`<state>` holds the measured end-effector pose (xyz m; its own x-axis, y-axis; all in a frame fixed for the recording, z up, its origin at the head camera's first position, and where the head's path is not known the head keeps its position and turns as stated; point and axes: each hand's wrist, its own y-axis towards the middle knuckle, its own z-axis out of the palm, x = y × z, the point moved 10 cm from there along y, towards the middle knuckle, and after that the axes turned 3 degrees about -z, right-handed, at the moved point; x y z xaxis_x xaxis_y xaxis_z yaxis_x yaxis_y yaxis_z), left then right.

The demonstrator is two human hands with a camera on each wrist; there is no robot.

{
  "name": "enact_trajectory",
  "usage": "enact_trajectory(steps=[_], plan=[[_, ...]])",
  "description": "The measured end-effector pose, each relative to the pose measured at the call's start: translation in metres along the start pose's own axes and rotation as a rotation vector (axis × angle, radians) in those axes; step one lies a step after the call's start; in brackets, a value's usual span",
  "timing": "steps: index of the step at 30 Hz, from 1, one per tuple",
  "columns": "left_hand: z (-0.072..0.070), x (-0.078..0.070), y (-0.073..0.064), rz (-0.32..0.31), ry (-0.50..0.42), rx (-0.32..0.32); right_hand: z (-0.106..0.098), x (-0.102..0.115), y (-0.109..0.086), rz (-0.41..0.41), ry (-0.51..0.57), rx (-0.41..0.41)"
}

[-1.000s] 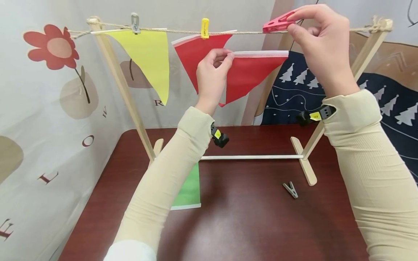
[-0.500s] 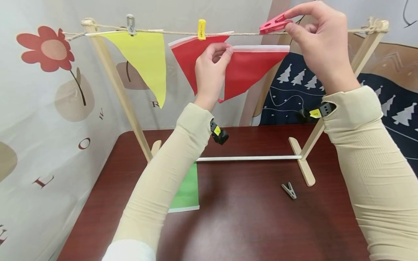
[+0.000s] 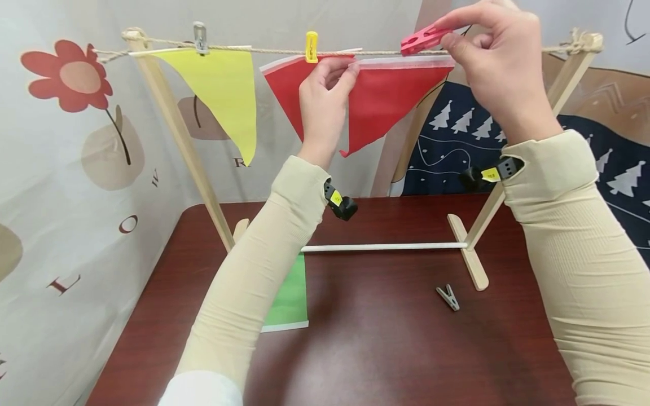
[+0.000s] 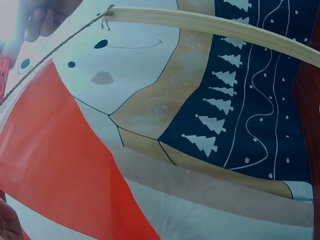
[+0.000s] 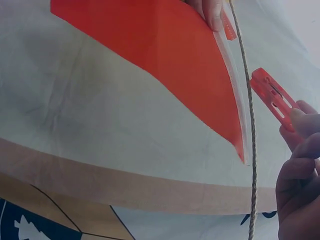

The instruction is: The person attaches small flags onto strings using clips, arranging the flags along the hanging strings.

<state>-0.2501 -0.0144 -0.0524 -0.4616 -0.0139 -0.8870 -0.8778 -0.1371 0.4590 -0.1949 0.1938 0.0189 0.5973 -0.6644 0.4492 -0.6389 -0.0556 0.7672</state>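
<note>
My left hand (image 3: 325, 104) pinches the white top edge of a red pennant (image 3: 393, 101) at its left corner, just under the twine (image 3: 376, 52). The pennant's right corner reaches below my right hand (image 3: 500, 62). Between thumb and fingers that hand pinches a pink clothespin (image 3: 422, 39), whose tip is right at the twine. In the right wrist view the clothespin (image 5: 274, 97) points at the twine (image 5: 247, 90), and the pennant's white edge runs close beside it. Partly behind my left hand, another red pennant (image 3: 286, 90) hangs from a yellow clothespin (image 3: 311, 47).
A yellow pennant (image 3: 223, 90) hangs at left under a grey clothespin (image 3: 200, 38). Wooden posts (image 3: 178, 135) hold the twine, with a white rod (image 3: 386, 247) joining them low down. On the table (image 3: 386, 344) lie a green pennant (image 3: 289, 299) and a grey clothespin (image 3: 448, 298).
My left hand has raised the red pennant, bringing its white edge up close to the twine. My right hand keeps the pink clothespin at the line. The view has shifted slightly.
</note>
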Motion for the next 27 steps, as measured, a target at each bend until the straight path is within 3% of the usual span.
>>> enact_trajectory(steps=[7,27], plan=[[-0.004,0.001,0.005,-0.019,-0.055,-0.017,0.0,-0.002,0.003,-0.032,-0.048,-0.018],[0.002,0.0,0.006,-0.033,-0.065,-0.001,0.01,-0.005,0.009,-0.051,-0.066,0.027]])
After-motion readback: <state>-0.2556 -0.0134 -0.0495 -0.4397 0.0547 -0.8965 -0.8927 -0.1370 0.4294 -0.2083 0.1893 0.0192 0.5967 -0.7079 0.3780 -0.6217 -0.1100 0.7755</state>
